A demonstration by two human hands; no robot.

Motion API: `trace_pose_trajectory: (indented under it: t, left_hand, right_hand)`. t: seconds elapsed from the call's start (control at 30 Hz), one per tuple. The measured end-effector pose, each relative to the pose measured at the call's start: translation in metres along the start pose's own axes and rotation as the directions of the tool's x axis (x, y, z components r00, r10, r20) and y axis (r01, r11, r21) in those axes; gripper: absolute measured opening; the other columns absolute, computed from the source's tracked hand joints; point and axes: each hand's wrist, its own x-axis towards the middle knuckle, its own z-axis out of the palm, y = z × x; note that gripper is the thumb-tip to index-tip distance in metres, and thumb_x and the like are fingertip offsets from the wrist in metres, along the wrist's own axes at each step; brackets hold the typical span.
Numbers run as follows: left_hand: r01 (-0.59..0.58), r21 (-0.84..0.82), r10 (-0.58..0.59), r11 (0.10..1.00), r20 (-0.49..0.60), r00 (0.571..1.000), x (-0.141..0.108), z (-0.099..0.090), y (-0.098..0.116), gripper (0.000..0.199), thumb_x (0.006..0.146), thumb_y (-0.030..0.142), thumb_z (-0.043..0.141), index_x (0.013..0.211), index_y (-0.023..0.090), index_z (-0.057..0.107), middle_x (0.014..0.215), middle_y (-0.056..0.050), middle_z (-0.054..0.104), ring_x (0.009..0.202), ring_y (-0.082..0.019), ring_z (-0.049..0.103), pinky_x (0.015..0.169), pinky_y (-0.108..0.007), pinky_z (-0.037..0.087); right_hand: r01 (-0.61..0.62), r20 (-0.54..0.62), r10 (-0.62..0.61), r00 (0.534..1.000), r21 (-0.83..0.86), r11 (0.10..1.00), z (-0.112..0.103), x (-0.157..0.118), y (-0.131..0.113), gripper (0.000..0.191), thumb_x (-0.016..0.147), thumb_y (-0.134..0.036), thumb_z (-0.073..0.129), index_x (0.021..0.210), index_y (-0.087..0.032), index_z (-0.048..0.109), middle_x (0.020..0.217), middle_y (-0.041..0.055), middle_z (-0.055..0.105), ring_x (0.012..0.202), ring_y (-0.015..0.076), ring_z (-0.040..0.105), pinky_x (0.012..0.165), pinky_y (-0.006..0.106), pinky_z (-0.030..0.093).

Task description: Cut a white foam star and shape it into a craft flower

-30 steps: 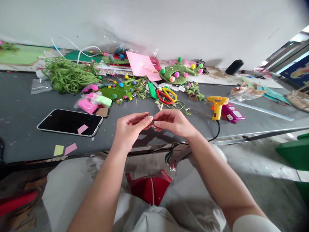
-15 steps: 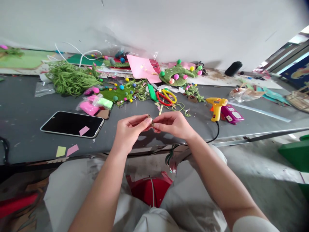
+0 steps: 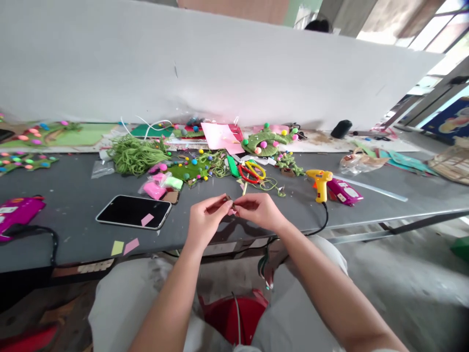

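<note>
My left hand point(image 3: 207, 215) and my right hand point(image 3: 258, 210) meet above the table's front edge. Both pinch a small brown piece point(image 3: 230, 199) between thumb and fingers; a bit of pink shows below it. What the piece is I cannot make out, as the fingertips cover most of it. Just beyond the hands lie scissors with red and yellow handles point(image 3: 251, 172), a green-handled tool point(image 3: 232, 166) and loose green yarn point(image 3: 270, 185). To the left of my left hand is a phone point(image 3: 134, 211) with a pink paper scrap on its screen.
A yellow glue gun point(image 3: 320, 183) stands at right beside a purple packet point(image 3: 345, 190), its cord trailing over the edge. Green yarn point(image 3: 137, 154), a pom-pom wreath point(image 3: 266, 142) and pink card point(image 3: 220, 137) lie at the back. Another purple thing point(image 3: 18, 215) is far left.
The camera view has tilted up and turned left, bringing more of the wall and the table's left side into sight. Both hands keep their pinch on the small brown piece.
</note>
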Motion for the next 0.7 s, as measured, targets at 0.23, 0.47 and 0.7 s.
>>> trace_pose_trajectory:
  t: [0.23,0.47,0.7]
  left_hand:
    - [-0.044,0.044,0.042,0.998,0.045,0.998,-0.001,0.003,-0.003,0.047,0.076,0.034,0.087,0.117,0.013,0.077,0.105,-0.012,0.083,0.103,-0.029,0.079,0.097,-0.042,0.064]
    - [-0.056,0.053,0.053,0.997,0.044,0.998,0.000,0.004,-0.006,0.044,0.077,0.028,0.081,0.118,0.012,0.074,0.110,-0.013,0.082,0.103,-0.026,0.079,0.098,-0.040,0.063]
    - [-0.104,0.084,0.106,0.991,-0.014,0.994,-0.001,0.008,-0.009,0.035,0.078,0.025,0.075,0.111,0.013,0.074,0.104,-0.011,0.082,0.099,-0.023,0.079,0.098,-0.038,0.062]
  right_hand:
    - [0.084,-0.089,-0.106,0.990,-0.223,0.971,0.006,-0.003,0.001,0.018,0.088,-0.028,0.072,0.094,-0.016,0.083,0.087,0.0082,0.083,0.077,0.0210,0.075,0.075,0.031,0.060]
    - [0.130,-0.116,-0.183,0.976,-0.365,0.922,0.013,-0.004,0.002,0.019,0.089,-0.028,0.069,0.092,-0.015,0.082,0.081,0.0071,0.080,0.070,0.0170,0.069,0.069,0.027,0.054]
    - [0.193,-0.088,-0.267,0.960,-0.486,0.852,0.021,-0.007,-0.003,0.017,0.090,-0.026,0.063,0.080,-0.017,0.074,0.076,0.0062,0.072,0.069,0.0163,0.064,0.070,0.028,0.051]
